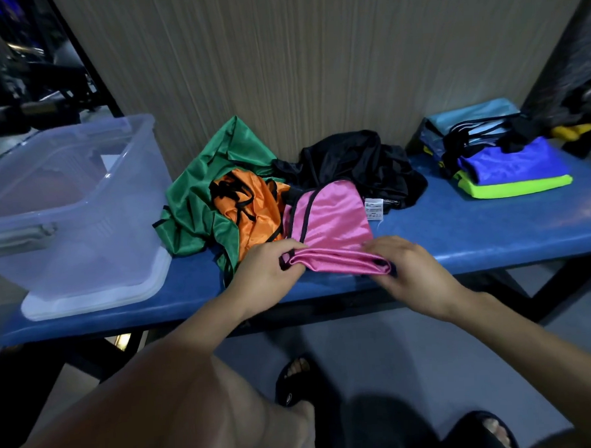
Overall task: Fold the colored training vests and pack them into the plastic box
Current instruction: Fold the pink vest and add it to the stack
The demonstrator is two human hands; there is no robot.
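Observation:
A pink vest (331, 222) with black trim lies partly folded near the front edge of the blue table (490, 229). My left hand (265, 272) pinches its near left corner and my right hand (408, 269) grips its near right corner, fingers curled over the fold. Behind it lie a crumpled orange vest (252, 205), a green vest (198, 197) and a black vest (359, 163). A clear plastic box (83, 212) stands on its lid at the table's left end. I cannot tell what it holds.
At the table's right end sits a stack of folded vests (508, 167) in blue, neon green and light blue. A ribbed wall panel (313, 53) rises directly behind the table. My legs and black sandals (294, 379) are below the table's front edge.

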